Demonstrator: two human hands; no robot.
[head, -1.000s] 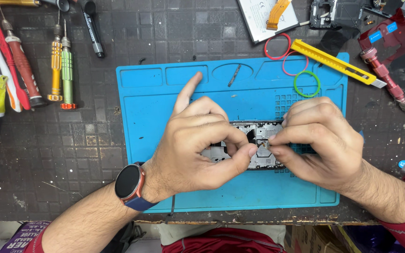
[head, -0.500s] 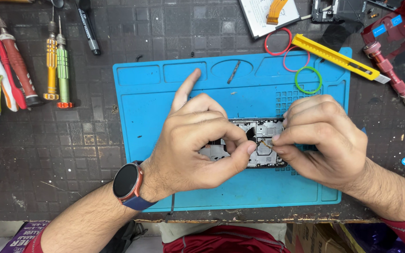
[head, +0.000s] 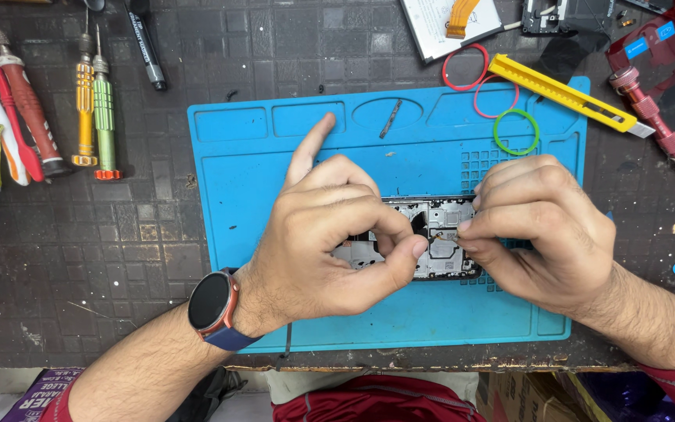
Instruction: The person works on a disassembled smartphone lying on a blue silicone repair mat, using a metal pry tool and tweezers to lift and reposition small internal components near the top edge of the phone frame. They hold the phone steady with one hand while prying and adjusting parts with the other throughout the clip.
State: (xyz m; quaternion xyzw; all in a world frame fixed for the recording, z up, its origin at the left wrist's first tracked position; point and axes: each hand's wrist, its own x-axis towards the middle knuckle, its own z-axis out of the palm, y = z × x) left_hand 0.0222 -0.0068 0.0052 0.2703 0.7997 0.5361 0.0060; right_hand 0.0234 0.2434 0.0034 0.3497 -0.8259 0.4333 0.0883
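Blue silicone mat centre frame; opened phone chassis on it. Left hand pinches chassis's left part, index raised. Right hand fingertips pinch tiny part over board; can't tell what. Risk: slip tears small connector, part drops. Screwdrivers upper left, yellow utility knife upper right.

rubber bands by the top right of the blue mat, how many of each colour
red rubber bands: 2 (the second lies partly under the yellow utility knife)
green rubber band: 1
total: 3
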